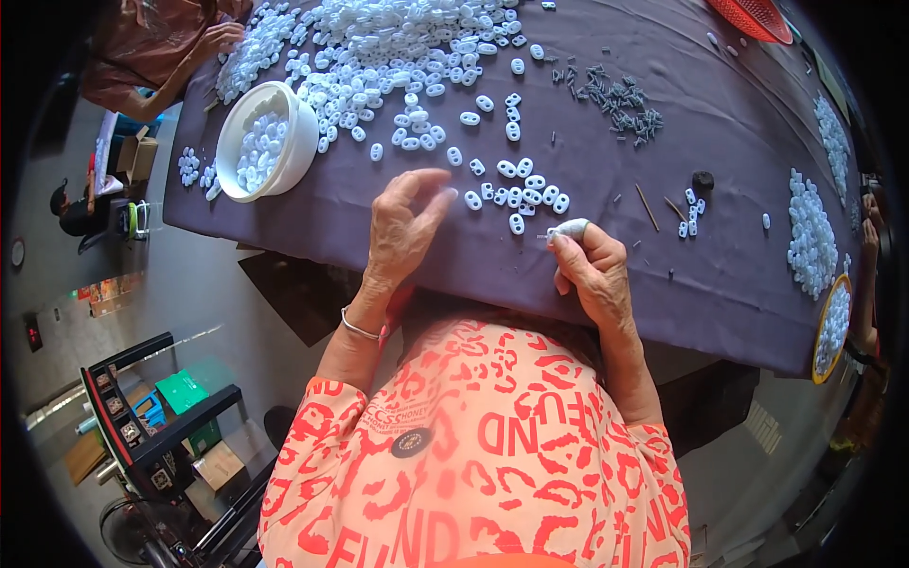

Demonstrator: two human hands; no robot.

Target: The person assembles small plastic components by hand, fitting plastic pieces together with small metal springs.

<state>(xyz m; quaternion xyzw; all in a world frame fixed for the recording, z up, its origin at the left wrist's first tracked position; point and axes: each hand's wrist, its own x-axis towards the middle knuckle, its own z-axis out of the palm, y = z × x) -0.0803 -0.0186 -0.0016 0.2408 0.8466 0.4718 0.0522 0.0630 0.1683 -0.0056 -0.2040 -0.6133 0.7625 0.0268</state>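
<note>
Above the table's near edge, right of middle, a thin pin-like piece [543, 236] pokes leftward from the right hand [597, 270], thumb and forefinger pinched tight on it; it's tiny from here, and the pale bit alongside may be a wrapped fingertip. And the left hand [402, 222]? Thumb and fingers spread apart, gripping nothing, hovering left of a small cluster of white two-holed ovals [525, 197].

To the containers now: at left stands a white bucket [303, 151], partly filled with more white pieces; out at the right edge, a yellow-rimmed tray [818, 341] holds another load, and a red basket [753, 17] sits far right.

Across the purple-grey cloth [720, 293], a big white heap [398, 47] spreads on the far side, little grey rods [620, 106] lie scattered to its right, and brown sticks [647, 206] rest near a black lump [703, 179]. Another person's hand [222, 38] is at the heap's left. Down on the grey floor [199, 256], left: a green box [185, 390] and a cardboard box [220, 466].

Lettering next: bold red capitals cross the peach shirt [454, 483], around a round dark badge [412, 442].
</note>
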